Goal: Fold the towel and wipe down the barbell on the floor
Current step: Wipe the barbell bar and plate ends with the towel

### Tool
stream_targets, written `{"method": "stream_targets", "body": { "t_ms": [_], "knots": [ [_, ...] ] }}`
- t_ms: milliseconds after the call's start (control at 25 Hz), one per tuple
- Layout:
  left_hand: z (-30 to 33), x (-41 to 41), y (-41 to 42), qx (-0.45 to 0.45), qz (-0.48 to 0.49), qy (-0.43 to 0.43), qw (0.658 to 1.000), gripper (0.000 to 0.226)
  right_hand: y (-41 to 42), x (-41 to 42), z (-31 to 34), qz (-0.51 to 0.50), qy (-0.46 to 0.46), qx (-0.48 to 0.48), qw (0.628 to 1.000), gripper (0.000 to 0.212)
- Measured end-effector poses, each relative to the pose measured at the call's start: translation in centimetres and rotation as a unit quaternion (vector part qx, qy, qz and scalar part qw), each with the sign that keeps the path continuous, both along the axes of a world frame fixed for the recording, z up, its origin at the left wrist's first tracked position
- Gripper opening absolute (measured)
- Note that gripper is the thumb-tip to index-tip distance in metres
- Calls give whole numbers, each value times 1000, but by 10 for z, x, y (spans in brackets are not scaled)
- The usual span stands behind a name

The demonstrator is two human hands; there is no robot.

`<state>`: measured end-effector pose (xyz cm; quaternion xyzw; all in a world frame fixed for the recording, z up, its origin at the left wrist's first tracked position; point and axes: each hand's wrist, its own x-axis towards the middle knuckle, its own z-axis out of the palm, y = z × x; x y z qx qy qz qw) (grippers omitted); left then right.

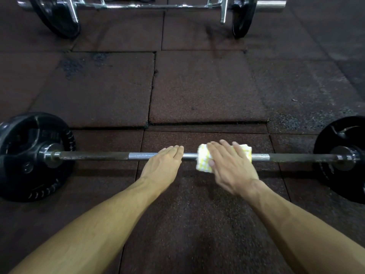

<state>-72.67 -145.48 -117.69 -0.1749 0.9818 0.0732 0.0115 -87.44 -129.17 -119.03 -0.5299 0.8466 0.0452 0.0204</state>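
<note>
Lying across the dark rubber floor tiles (197, 86), the barbell (94, 155) runs from left to right in front of the person, with 1 black weight plate (23, 155) at its left end and 1 more black plate (343, 159) at its right end. Its shaft is dark and rough-looking near both plates and bright chrome through the middle.

On that chrome stretch sits the folded towel (204, 160), white with a yellow pattern, wrapped over the top of the bar and hanging a little toward the person on its near side. The right hand (231, 167) lies over the towel with its fingers fairly straight and spread across the cloth, the thumb pressed against the towel's near left edge; the fingers are not curled tightly round the bar.

Just left of the towel, and apart from it, the left hand (164, 165) rests flat on the bare shaft, fingers straight and together, their tips reaching over the far side of the bar. Both bare forearms reach in from the bottom corners of the view.

Farther away, at the top edge, a second chrome bar (150, 4) stands on the floor with 2 black plates on it.
</note>
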Motion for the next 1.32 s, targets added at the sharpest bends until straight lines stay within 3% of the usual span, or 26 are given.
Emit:
{"method": "stream_targets", "body": {
  "t_ms": [240,520,800,1000,1120,1320],
  "knots": [
    [-6,-2,3,-9,1,11,1000,49,42,-33,1,-109,10,6,994,64],
    [8,-55,30,-5,-93,10,996,63,4,-5,1,-23,-25,-13,999,58],
    [-3,-72,50,-13,-103,3,995,47,83,-63,1,-156,-9,-12,988,62],
    [-8,-71,50,-51,-100,12,994,48,36,-26,-1,-95,-39,-38,994,57],
    [-9,-70,50,-57,-102,30,993,45,48,-39,-1,-71,-17,-46,996,51],
    [-13,-69,51,-58,-94,52,993,36,92,-73,2,-137,17,-42,990,44]
  ]
}}
